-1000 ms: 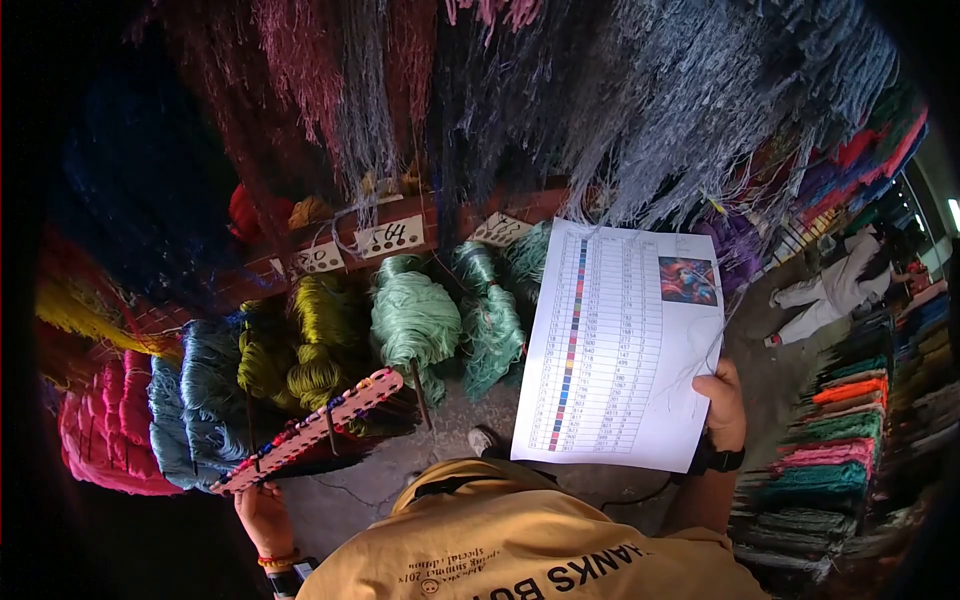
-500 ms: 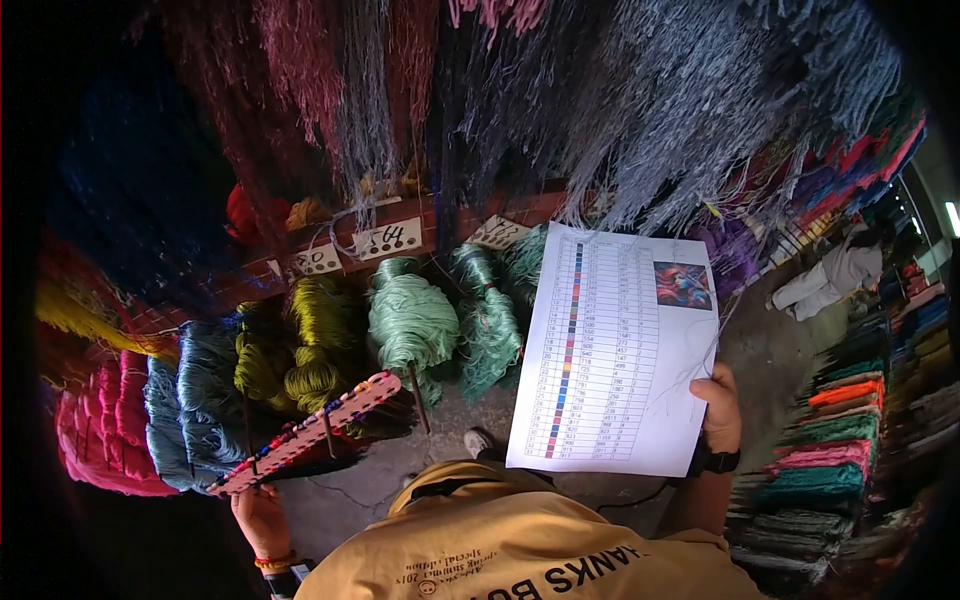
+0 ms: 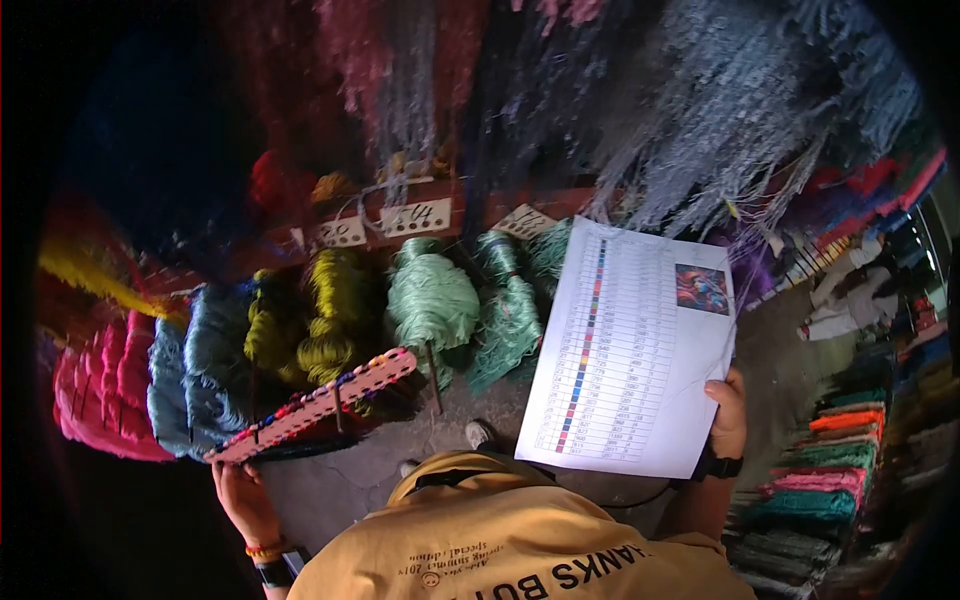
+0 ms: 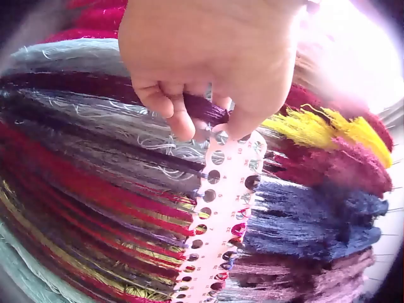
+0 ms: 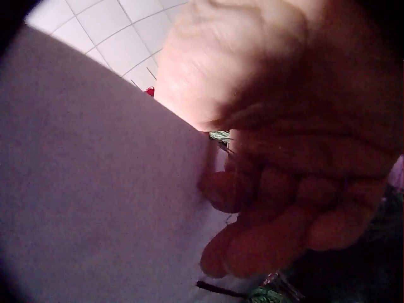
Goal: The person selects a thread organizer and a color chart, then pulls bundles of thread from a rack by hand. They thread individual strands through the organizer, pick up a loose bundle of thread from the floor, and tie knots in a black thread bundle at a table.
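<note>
My left hand [image 3: 245, 500] pinches the near end of a long pink thread card [image 3: 310, 410] punched with numbered holes along both edges. In the left wrist view, my thumb and fingers [image 4: 183, 123] grip the card's top beside a dark purple thread bundle, and colored threads [image 4: 126, 196] hang from its holes. My right hand [image 3: 728, 405] holds a white printed sheet [image 3: 680, 370] by its right edge, thumb on the front. A table with a strip of color swatches and a small colorful picture [image 3: 702, 289] are printed on it. Seen from the right wrist, the sheet's back [image 5: 107, 177] lies against my fingers.
Behind the card hang thread skeins: mint green [image 3: 432, 295], olive [image 3: 335, 310], light blue [image 3: 215, 350] and bright pink [image 3: 100, 390]. Number labels [image 3: 416, 216] line the red rail above them. Grey thread bundles [image 3: 700, 110] hang overhead. At right, folded skeins [image 3: 830, 450] are stacked and another person [image 3: 850, 285] is visible.
The head view has shifted, so the skeins and labels sit farther right. The near end of the card and my left hand appear slightly higher; both holds stay the same.
</note>
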Motion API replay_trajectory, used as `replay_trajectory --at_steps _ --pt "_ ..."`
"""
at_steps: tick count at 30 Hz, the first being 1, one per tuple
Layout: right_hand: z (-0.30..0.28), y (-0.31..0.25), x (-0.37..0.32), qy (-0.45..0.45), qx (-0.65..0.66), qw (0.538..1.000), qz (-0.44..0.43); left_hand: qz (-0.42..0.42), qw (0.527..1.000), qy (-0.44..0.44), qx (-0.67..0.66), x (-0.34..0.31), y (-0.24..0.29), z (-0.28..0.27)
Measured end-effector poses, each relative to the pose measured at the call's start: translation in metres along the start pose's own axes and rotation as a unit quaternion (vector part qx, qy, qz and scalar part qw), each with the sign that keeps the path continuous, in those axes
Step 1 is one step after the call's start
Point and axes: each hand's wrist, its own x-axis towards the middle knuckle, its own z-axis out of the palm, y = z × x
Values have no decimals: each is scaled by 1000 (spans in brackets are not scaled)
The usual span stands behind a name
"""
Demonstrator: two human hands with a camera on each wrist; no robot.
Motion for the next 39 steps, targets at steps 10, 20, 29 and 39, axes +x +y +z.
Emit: replay_trajectory --at_steps 10,20,29,39 --pt "-31 -12 40 -103 -48 994 -6 82 992 38 88 -29 7 28" --pt "-19 -39 59 -373 -53 925 -48 244 969 41 -13 -81 22 59" --pt "7 -61 66 -521 -68 848 -76 398 905 127 86 -121 20 110" --pt "5 -76 120 -677 -78 730 -56 330 932 116 96 -122 15 89"
